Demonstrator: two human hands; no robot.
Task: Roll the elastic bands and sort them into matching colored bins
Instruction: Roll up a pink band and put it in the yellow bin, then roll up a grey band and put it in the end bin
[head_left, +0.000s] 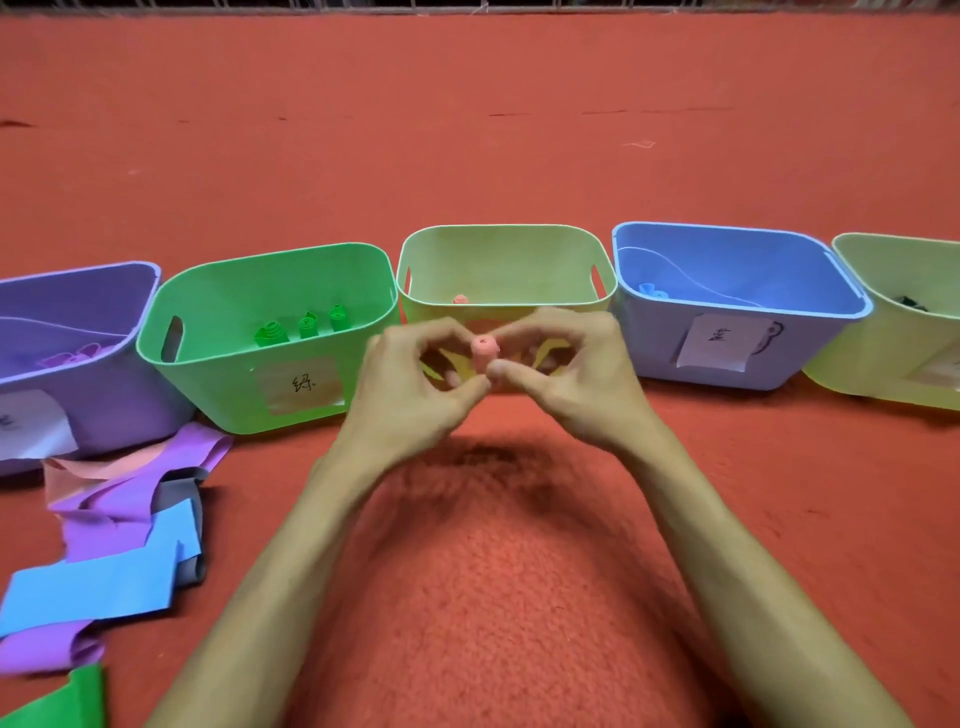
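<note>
Between the two hands, in front of the pale green bin (506, 260), a pink roll (484, 353) is pinched upright, its coiled end facing up. Left hand (410, 384) and right hand (576, 374) meet at the roll, thumbs and fingertips pressed on it from both sides, so both are clamped on the roll above the red carpet (493, 130).

Five bins stand in a row on the carpet. From the left: a purple bin (93, 332) with purple rolls inside and a white label on its front; a green bin (270, 332) holding three green rolls (306, 327) standing on end, with a handwritten label; the pale green bin with one small pink roll (460, 299) at its bottom; a blue bin (727, 280) holding a blue roll (652, 291), with a paper label on its front; and a second pale green bin (904, 322), cut off by the right edge, with something dark inside.

At the lower left, just in front of the purple bin, loose flat bands (114, 525) lie in an overlapping pile: purple, pink, grey and blue strips, with a green strip (67, 701) at the bottom corner.
</note>
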